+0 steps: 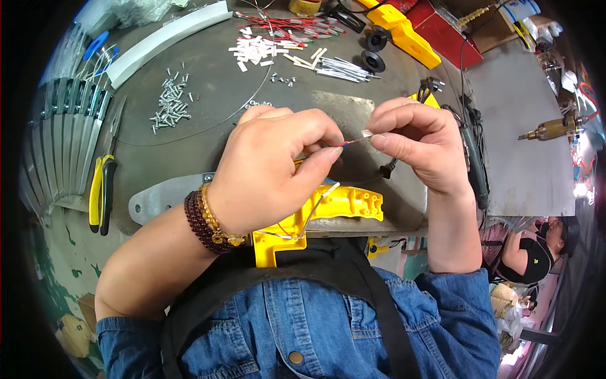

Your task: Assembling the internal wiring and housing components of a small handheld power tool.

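Note:
My left hand (pixel 278 161) pinches a thin wire (pixel 344 144) between thumb and forefinger, where a bit of blue and red shows. From there the wire runs across a short gap to my right hand (pixel 413 142). A small white sleeve (pixel 367 133) sits at its fingertips, and the fingers are closed on it. Below the hands lies a yellow plastic housing half (pixel 353 202) with moulded posts and wires across it. Beside it, partly under my left forearm, is a flat grey metal blade (pixel 158 197) with holes.
Screws (pixel 170 101) lie in a heap at left, near yellow-black pliers (pixel 102 189). White sleeves (pixel 255 49), red wires (pixel 303 25) and metal rods (pixel 344 69) are spread at the back. Black rings (pixel 373 61) lie by yellow housings (pixel 413 44). Another person (pixel 530 249) is at far right.

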